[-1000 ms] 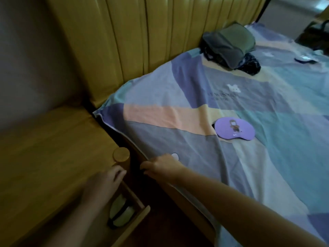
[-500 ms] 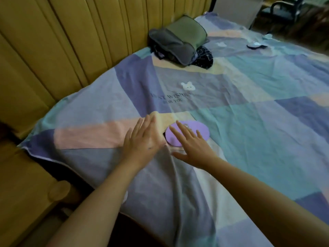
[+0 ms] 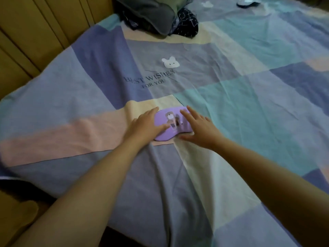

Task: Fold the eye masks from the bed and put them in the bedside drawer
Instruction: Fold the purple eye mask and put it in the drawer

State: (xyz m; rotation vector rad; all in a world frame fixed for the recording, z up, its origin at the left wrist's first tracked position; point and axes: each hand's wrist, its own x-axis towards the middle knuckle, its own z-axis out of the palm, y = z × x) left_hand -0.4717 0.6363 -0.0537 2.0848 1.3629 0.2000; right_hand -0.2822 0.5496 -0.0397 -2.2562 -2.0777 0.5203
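Two hands are laid flat at mid-frame, fingers straight: left hand (image 3: 145, 124) and right hand (image 3: 199, 128) on the purple eye mask (image 3: 171, 124), spread on the bedsheet (image 3: 231, 97).

- A purple eye mask (image 3: 171, 124) lies flat on the patchwork bedsheet (image 3: 249, 97).
- The left hand (image 3: 145, 124) rests on the mask's left end, fingers straight.
- The right hand (image 3: 199, 126) rests on its right end, fingers spread.
- Beyond the mask, a white bunny patch (image 3: 170, 62) and dark bundled clothes (image 3: 156, 16).
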